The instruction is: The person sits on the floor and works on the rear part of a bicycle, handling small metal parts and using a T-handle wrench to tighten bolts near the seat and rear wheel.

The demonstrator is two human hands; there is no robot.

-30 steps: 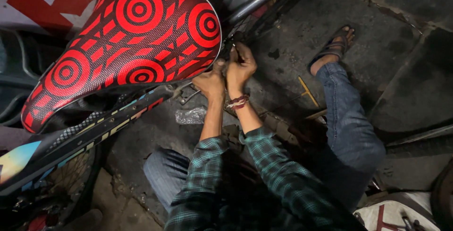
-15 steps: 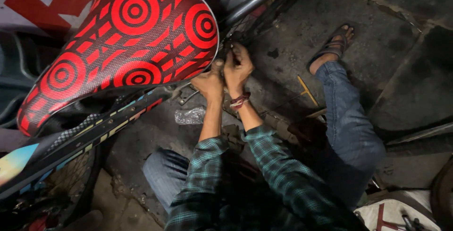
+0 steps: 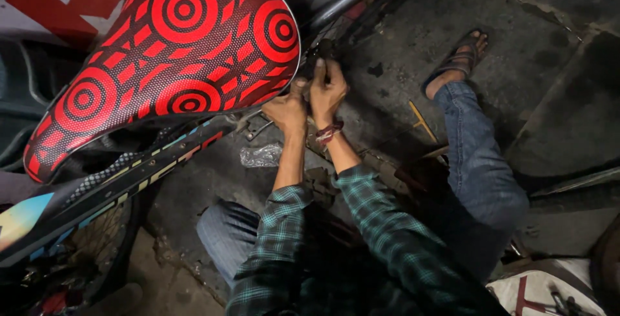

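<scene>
Dark stone floor (image 3: 413, 44) | crumpled clear plastic bag (image 3: 261, 155) below red-black target-patterned saddle (image 3: 174, 51) | left hand (image 3: 287, 109), right hand (image 3: 327, 90): fingers curled on dark bicycle part (image 3: 321, 51), grip indeterminate

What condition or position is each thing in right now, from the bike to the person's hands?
Left hand: raised, gripping a part under the saddle; part hidden.
Right hand: raised beside the left hand, fingers closed on a dark part by the rear frame.
Bicycle saddle: mounted, red with black rings, tilted.
Bicycle frame: slanting across the view.
Plastic bag: crumpled on the ground.
Sandal: worn on the foot.
</scene>
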